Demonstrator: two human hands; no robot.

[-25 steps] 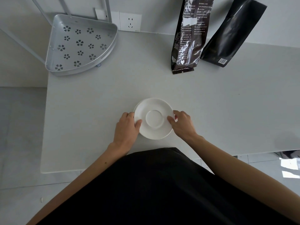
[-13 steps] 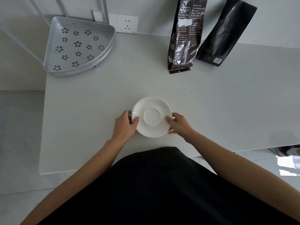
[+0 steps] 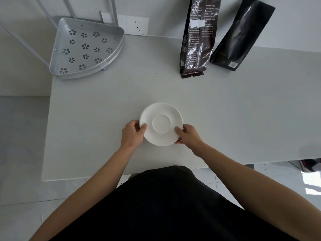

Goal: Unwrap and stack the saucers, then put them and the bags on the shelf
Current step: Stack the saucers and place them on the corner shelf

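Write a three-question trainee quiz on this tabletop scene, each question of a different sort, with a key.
1. True or false: the corner shelf already holds a bag.
2. Multiple choice: the white saucers are held by A) the left hand only, B) the right hand only, C) both hands, one at each side of the rim.
3. Fill in: the glossy printed bag and the plain black bag stand at the far edge of the table, leaning against the ____.

Key
1. False: the shelf is empty.
2. C
3. wall
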